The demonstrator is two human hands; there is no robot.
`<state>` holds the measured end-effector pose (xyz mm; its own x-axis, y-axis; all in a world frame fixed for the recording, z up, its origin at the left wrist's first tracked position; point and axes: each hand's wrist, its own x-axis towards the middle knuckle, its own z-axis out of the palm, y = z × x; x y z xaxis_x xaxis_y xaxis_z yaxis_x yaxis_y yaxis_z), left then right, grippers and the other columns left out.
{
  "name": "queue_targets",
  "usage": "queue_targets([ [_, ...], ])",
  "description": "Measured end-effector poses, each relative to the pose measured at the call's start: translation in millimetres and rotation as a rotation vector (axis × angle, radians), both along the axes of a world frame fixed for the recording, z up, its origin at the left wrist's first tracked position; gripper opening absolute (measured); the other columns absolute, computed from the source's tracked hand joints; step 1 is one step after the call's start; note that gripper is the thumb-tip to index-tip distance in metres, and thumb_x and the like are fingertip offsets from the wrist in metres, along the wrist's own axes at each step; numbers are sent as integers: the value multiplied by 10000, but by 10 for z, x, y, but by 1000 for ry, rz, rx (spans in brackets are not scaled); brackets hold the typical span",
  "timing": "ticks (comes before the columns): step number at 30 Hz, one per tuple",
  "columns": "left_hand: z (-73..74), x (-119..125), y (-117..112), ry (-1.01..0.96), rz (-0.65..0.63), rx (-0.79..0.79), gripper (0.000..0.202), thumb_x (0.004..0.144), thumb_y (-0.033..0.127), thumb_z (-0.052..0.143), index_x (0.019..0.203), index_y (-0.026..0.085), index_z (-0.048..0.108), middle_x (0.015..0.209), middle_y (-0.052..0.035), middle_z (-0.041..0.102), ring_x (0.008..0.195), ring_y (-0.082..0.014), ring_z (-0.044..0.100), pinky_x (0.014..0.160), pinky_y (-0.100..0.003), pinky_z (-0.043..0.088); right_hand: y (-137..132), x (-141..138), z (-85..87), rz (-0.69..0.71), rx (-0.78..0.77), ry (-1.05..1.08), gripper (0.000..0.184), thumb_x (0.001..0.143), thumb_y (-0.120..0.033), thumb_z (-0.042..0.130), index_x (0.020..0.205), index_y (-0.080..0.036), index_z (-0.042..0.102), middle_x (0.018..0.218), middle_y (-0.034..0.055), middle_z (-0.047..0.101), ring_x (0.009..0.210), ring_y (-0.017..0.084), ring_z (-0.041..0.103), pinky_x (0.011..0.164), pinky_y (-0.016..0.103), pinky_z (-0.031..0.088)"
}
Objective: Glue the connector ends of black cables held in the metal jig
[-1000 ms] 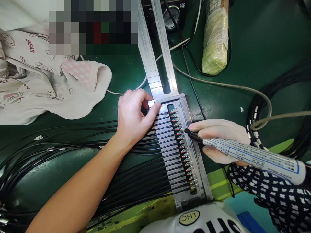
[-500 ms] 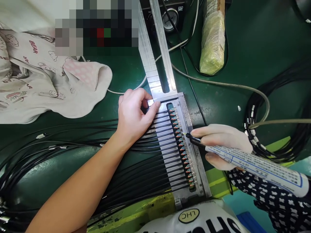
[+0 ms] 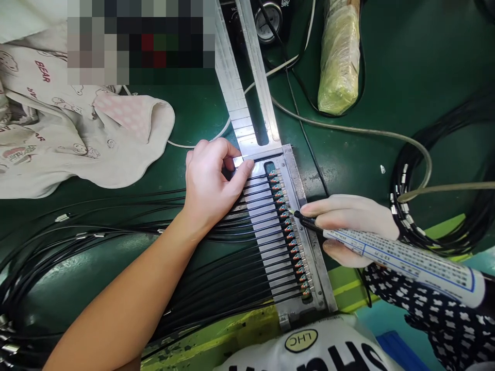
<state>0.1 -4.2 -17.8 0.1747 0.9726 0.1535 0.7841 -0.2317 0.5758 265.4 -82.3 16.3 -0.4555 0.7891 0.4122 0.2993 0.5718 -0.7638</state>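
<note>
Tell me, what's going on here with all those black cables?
A person is working on a row of thin black cables laid side by side in a grey metal fixture. The left hand rests on the cables near the fixture's top end. The gloved right hand holds a white pen-shaped tool with blue print, its dark tip at the coloured cable ends partway down the row.

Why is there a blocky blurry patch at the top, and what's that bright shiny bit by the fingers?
Head view: the patch of big squares is pixelated, hiding what lies there; the bright bit is glare on the silver metal rail beside the bare left hand; the gloved right hand's white printed pen and the black cables look sharp.
</note>
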Motion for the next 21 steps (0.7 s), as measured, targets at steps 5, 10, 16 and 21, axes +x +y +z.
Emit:
queue_targets([
  [5, -5, -6, -4, 13, -1, 0, 200, 854, 368, 675, 833, 224, 539, 744, 8, 544, 797, -191, 539, 811, -367, 437, -9, 1, 7, -13, 4, -11, 217, 830, -265, 730, 1026, -203, 660, 1047, 116, 774, 944, 200, 761, 789, 314, 666],
  [10, -6, -6, -8, 21, 5, -9, 200, 856, 383, 669, 843, 226, 546, 751, 5, 547, 801, -192, 544, 821, -371, 450, 6, 12, -10, 13, 3, -15, 238, 829, -265, 724, 1051, -203, 662, 1064, 127, 770, 952, 214, 761, 791, 320, 670],
  [16, -4, -5, -6, 27, 11, -19, 208, 853, 401, 669, 843, 231, 549, 752, -2, 559, 808, -203, 556, 835, -390, 465, -2, 28, -22, 2, -1, 6, 238, 836, -287, 722, 1051, -203, 664, 1065, 124, 771, 939, 217, 766, 789, 324, 673],
  [21, -2, -7, -8, 26, 13, -26, 200, 859, 398, 663, 852, 233, 550, 755, -1, 564, 816, -204, 558, 851, -393, 461, 5, 23, -15, 21, -19, -8, 239, 856, -285, 714, 1076, -209, 658, 1106, 120, 766, 1000, 222, 758, 836, 336, 666],
])
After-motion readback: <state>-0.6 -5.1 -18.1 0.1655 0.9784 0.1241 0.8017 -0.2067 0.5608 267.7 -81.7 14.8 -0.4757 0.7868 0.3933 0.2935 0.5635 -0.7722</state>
